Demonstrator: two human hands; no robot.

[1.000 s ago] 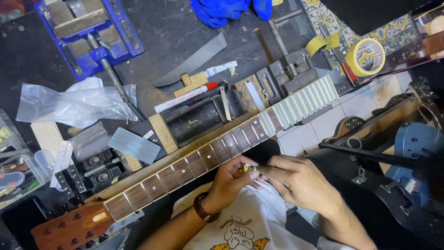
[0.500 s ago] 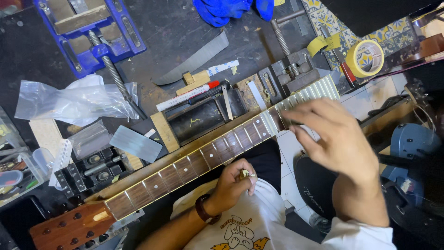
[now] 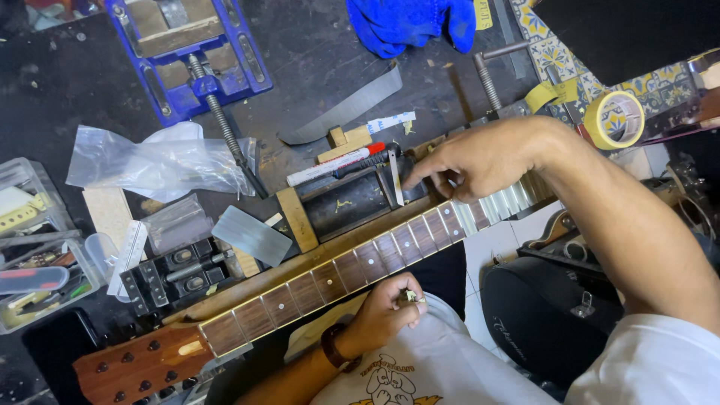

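A guitar neck (image 3: 337, 274) with a dark fretboard lies slanted across the bench, its headstock (image 3: 139, 364) at the lower left. My left hand (image 3: 382, 311), with a watch on the wrist, rests against the neck's near edge and pinches a small metal piece (image 3: 411, 296). My right hand (image 3: 480, 161) reaches over the neck's upper frets. Its index finger points at a thin metal strip (image 3: 395, 176) standing beside a black block (image 3: 349, 202). Nothing is in that hand.
Behind the neck lie a red-and-white marker (image 3: 334, 165), a curved metal blade (image 3: 345, 109), a blue vise (image 3: 187, 52), a clear plastic bag (image 3: 157, 161) and a blue cloth (image 3: 409, 22). A tape roll (image 3: 615, 118) sits at right, a parts box (image 3: 34, 240) at left, a black case (image 3: 547, 315) below.
My right hand left my left hand at the neck's near edge and moved up across the fretboard to the tools behind it. My left hand stayed, still pinching the small piece.
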